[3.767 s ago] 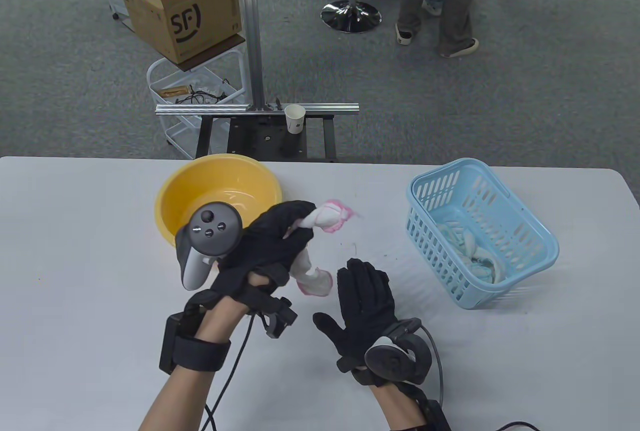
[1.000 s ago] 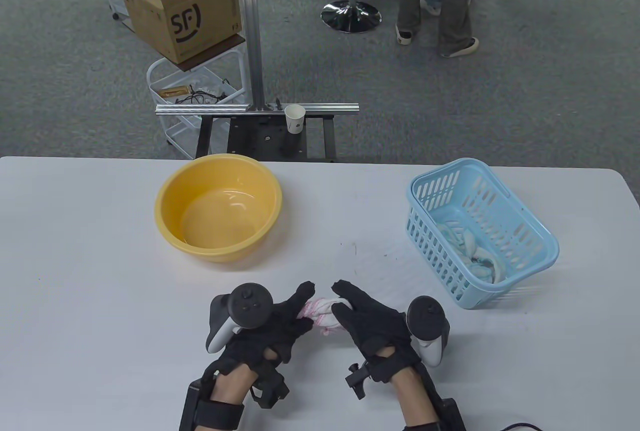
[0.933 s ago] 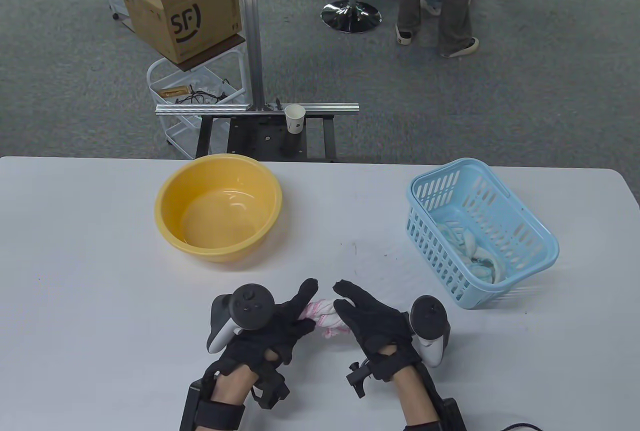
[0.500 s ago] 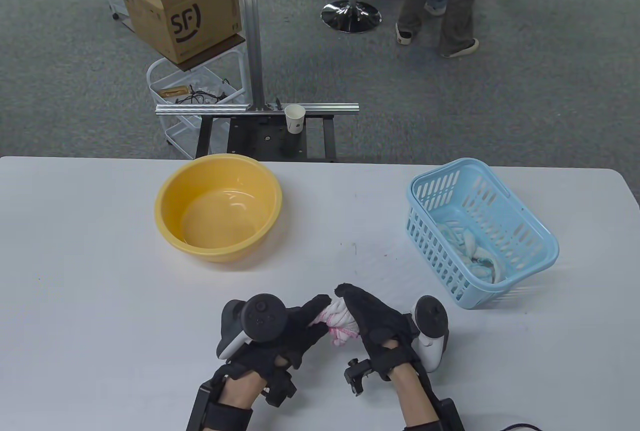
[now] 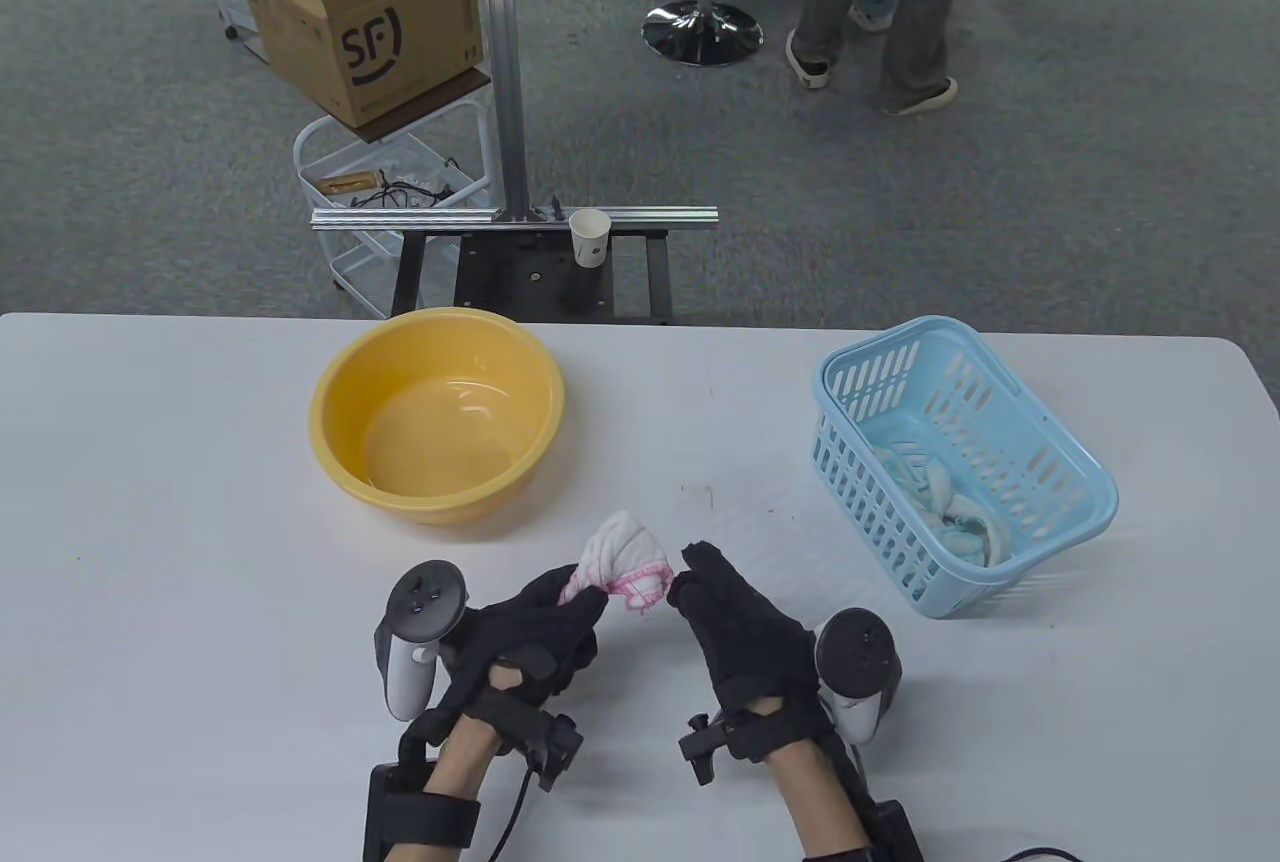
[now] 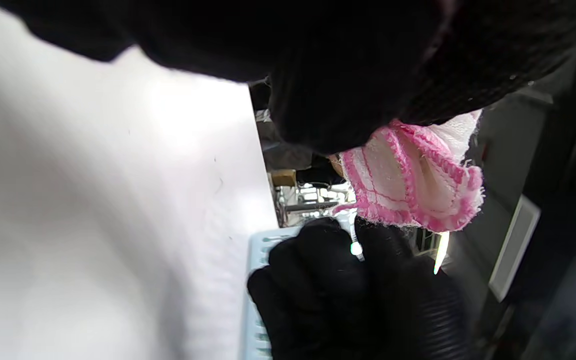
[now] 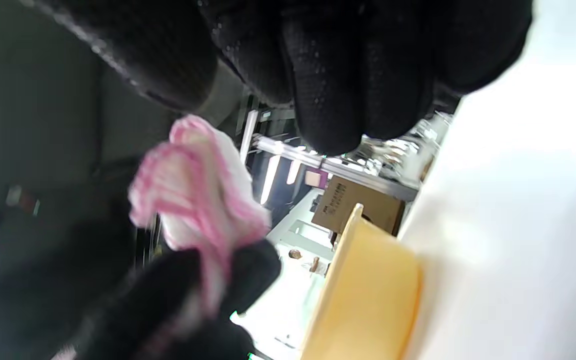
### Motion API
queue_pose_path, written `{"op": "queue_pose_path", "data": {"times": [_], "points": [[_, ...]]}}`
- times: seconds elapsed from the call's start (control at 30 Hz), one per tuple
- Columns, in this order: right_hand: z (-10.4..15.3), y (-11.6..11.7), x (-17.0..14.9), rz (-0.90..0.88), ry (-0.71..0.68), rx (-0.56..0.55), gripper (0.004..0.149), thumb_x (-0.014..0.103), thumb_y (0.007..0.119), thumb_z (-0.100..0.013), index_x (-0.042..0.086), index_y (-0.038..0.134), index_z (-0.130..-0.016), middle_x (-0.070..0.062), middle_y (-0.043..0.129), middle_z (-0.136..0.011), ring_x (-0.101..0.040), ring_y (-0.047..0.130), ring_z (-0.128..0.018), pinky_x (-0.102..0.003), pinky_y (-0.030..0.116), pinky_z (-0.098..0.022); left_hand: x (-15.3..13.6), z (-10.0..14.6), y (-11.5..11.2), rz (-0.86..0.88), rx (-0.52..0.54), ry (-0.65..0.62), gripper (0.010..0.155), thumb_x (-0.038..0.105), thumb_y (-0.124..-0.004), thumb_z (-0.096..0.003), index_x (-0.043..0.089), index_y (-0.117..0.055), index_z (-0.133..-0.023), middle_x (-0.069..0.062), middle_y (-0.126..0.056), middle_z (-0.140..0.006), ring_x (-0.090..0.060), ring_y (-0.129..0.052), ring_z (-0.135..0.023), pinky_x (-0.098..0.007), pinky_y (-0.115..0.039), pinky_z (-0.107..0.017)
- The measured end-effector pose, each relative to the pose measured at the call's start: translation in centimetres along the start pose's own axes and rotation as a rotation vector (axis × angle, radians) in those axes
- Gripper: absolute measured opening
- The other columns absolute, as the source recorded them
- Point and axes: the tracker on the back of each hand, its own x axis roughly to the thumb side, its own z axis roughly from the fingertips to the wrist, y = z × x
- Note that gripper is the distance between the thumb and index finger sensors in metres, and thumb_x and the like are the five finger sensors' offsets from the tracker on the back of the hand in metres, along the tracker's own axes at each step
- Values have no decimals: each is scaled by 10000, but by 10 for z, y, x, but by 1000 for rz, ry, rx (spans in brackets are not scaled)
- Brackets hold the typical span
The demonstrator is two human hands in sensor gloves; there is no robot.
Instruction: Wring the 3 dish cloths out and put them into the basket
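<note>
A pink-edged cloth (image 5: 625, 559) is held above the table (image 5: 180, 522) near its front edge, between the yellow bowl (image 5: 437, 414) and the blue basket (image 5: 960, 462). It is gripped by the left hand (image 5: 530, 627), whose fingers are curled round its lower end, so that a bunched white head stands up out of the fist. The right hand (image 5: 745, 627) is seen just beside the cloth with its fingers curled; no hold on the cloth is shown, and whether its fingertips touch the hem cannot be told. Pale blue cloth (image 5: 950, 502) is already lying in the basket; how many pieces are there cannot be made out.

The cloth is judged soft, limp and light, probably damp, and no harm is expected from a hard squeeze. A wet hem may slip through glove fabric, so a full-fisted hold round the bunched body is judged safer than a pinch at the edge. For carrying to the basket, the free end should be gathered in so nothing trails.
</note>
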Motion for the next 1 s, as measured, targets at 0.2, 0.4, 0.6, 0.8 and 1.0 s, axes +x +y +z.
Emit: {"op": "queue_pose_path", "data": {"times": [0.2,0.4,0.6,0.8,1.0], "points": [[6,17,27,637,-331,107,779,464,794,-524,295,279,-1084,-134,339,-1157,-492,466,-1021,-699,473,-689,-14,-4,0,348,-144,63,624,567,-850,-489,93,-859,-895,97,-1039,-302,-117,-938,-20,-398,-865,-157],[9,27,44,860,-510,107,942,487,827,-502,436,27,-997,-12,-7,-1129,-453,173,-1051,-688,322,-718,-18,-8,-22,431,-404,138,633,579,-831,-500,43,-899,-830,106,-1043,-266,-108,-940,6,-391,-872,-135],[12,24,52,886,-634,32,937,452,870,-481,408,110,-1026,-25,92,-1138,-449,282,-1038,-668,382,-715,-11,-9,-48,321,-641,156,648,596,-806,-500,33,-918,-801,111,-1045,-243,-99,-937,24,-386,-877,-123],[14,19,60,873,-717,-52,620,344,910,-471,229,598,-994,-117,662,-1012,-413,731,-874,-612,606,-660,-6,-8,-50,170,-652,135,644,592,-834,-490,52,-892,-837,108,-1036,-276,-114,-936,-10,-396,-870,-158],[10,21,58,845,-641,15,556,330,919,-473,184,678,-953,-90,756,-991,-412,820,-865,-589,698,-634,9,-5,-42,-143,-557,66,612,490,-920,-447,79,-848,-894,72,-1030,-362,-152,-943,-83,-428,-855,-228]]}}
